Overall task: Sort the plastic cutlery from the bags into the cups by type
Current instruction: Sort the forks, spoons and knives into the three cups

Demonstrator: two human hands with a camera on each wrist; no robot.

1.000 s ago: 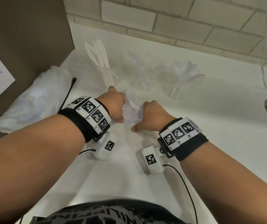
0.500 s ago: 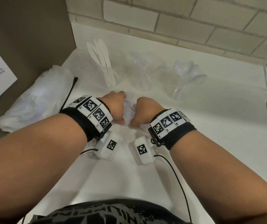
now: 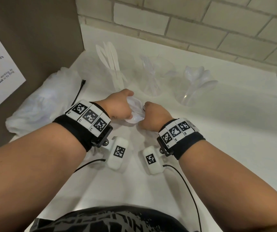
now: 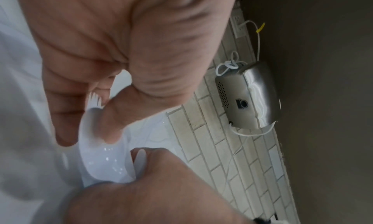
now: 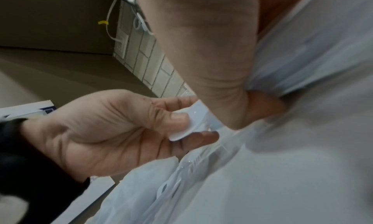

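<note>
Over the white worktop (image 3: 218,131), the left hand (image 3: 117,106) and right hand (image 3: 152,117) have drawn closer, both gripping a small cutlery bag (image 3: 135,113) before the three cups (image 3: 151,77), probably opening it.

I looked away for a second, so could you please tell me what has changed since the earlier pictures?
The right hand moved left, closing on the left hand; both still grip the small cutlery bag. The three cups and the large bag stayed put.
</note>
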